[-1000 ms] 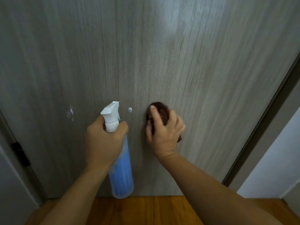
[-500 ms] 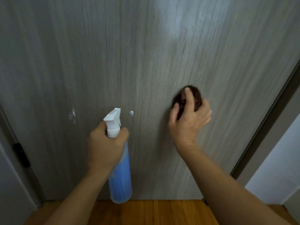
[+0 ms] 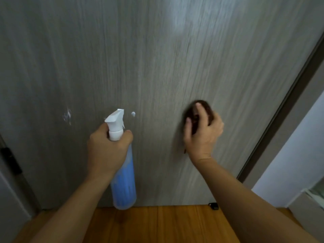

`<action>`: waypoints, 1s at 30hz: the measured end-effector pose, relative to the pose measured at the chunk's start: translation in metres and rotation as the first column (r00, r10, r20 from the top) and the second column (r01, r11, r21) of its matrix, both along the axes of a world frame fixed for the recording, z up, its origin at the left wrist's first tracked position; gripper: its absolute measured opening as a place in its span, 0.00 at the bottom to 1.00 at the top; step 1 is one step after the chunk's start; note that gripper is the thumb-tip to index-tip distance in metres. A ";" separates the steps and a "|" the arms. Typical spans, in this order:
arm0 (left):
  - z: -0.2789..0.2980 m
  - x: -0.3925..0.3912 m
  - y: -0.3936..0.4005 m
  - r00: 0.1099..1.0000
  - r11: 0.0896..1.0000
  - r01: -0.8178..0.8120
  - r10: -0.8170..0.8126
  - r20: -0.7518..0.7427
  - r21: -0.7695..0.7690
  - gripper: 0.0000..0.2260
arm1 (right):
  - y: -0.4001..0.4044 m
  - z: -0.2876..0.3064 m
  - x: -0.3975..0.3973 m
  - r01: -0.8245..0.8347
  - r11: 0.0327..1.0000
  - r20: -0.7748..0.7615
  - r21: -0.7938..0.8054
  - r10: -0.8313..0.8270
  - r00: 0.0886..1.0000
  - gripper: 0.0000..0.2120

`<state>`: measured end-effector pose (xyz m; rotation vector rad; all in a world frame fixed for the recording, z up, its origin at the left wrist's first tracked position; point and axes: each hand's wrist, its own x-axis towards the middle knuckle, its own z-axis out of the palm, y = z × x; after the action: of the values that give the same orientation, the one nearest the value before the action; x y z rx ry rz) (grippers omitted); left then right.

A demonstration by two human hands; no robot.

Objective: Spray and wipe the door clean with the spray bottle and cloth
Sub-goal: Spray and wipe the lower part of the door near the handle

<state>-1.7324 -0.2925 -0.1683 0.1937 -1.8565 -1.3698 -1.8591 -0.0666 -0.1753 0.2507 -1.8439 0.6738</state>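
Left hand (image 3: 109,151): wrapped round the neck of the spray bottle (image 3: 123,176), fingers curled just under the white trigger head (image 3: 114,120), nozzle aimed at the door.
Spray bottle: clear plastic, blue liquid in the lower part, hanging below the left hand and close in front of the door; no label or writing that I can read.
Right hand (image 3: 203,134): pressing a dark brown cloth (image 3: 201,109) flat on the door, fingers curled over it.
Cloth: bunched under the right hand, mostly hidden by the fingers.
Door (image 3: 157,58): grey wood-grain, upright before both hands.
Foam blob (image 3: 133,114): on the door just right of the trigger head.
White smear (image 3: 67,115): on the door, left of the left hand.
Wooden floor (image 3: 157,225): below both forearms.
Door frame (image 3: 284,106): dark strip right of the right hand.
Black stopper (image 3: 213,206): at the door's foot, beside the right forearm.
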 end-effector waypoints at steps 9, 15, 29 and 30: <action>0.001 0.002 -0.006 1.000 1.000 -0.015 0.016 -0.015 0.025 0.08 | -0.063 -0.007 0.001 0.180 0.944 0.062 -0.275 -0.169 0.984 0.26; -0.004 0.004 -0.004 1.000 1.000 -0.012 0.012 -0.016 0.000 0.08 | -0.065 -0.018 0.009 0.027 0.991 -0.019 0.131 -0.025 1.000 0.25; -0.010 0.009 0.017 0.998 1.000 0.025 -0.025 0.058 0.002 0.07 | -0.082 0.023 0.020 0.064 0.994 0.019 0.084 -0.066 0.998 0.23; -0.009 0.009 0.017 0.997 1.000 0.028 -0.028 0.066 0.000 0.07 | -0.084 0.020 0.020 0.051 0.984 0.010 0.171 -0.054 0.999 0.23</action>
<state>-1.7235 -0.2755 -0.1775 0.2157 -1.9212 -1.3963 -1.8393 -0.1503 -0.1557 0.3087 -1.9181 0.4829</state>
